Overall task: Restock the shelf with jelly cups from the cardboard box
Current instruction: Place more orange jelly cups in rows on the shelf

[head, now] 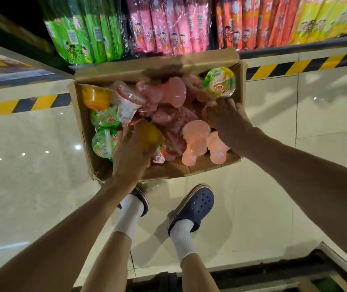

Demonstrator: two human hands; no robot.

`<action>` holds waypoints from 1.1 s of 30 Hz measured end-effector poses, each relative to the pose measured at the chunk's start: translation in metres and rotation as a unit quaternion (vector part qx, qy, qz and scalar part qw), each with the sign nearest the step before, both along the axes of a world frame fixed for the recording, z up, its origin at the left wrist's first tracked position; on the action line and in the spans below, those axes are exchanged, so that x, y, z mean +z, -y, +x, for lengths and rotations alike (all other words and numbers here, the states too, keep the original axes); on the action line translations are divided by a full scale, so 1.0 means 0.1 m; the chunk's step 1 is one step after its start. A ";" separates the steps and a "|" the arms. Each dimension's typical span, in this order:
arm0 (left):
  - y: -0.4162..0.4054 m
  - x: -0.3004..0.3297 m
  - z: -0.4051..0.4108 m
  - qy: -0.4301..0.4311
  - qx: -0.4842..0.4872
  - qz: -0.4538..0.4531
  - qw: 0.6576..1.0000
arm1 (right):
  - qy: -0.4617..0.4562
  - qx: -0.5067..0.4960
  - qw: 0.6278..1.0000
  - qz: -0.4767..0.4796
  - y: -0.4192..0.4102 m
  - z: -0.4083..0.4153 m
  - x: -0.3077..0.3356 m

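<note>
An open cardboard box [240, 85] stands on the floor, filled with several jelly cups in pink, green, orange and yellow. My left hand [129, 153] reaches into its near left part, fingers curled round a yellow jelly cup [150, 134]. My right hand [229, 119] is inside the box at the right, fingers pointing down among the pink cups just below a green jelly cup [220, 82]; what the fingertips touch is hidden. Two pale pink cups [195, 140] lie upside down at the near right.
The shelf's bottom level [295, 49] runs behind the box, stocked with green [79, 32], pink [168, 26], orange and yellow snack packs. Black-and-yellow hazard tape [295, 67] lines the glossy tiled floor. My feet in blue clogs [193, 207] stand just before the box.
</note>
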State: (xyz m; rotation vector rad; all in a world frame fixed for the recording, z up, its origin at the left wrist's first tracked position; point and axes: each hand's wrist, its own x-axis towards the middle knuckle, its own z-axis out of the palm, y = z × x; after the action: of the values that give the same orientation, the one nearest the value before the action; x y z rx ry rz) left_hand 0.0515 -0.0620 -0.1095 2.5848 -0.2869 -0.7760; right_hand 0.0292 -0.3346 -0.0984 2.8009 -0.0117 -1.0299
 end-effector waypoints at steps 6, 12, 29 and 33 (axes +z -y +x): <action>-0.07 -0.08 0.01 -0.008 -0.002 -0.007 1.000 | -0.008 0.013 0.998 -0.054 0.01 0.07 -0.17; -0.11 -0.07 -0.04 -0.011 -0.009 -0.002 1.000 | -0.052 -0.072 0.996 0.019 0.06 0.09 -0.03; -0.10 0.36 0.06 -0.021 -0.011 -0.085 0.996 | -0.005 -0.374 0.904 0.207 -0.11 -0.20 0.50; -0.13 0.60 0.14 -0.024 0.009 -0.101 0.995 | 0.034 -0.356 0.905 0.231 -0.19 -0.18 0.81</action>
State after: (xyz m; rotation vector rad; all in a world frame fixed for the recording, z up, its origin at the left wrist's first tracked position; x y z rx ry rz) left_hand 0.0652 -0.0493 -0.0496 2.3729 -0.3104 -0.7615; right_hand 0.0109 -0.3151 -0.0178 3.3467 -0.9947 -1.1777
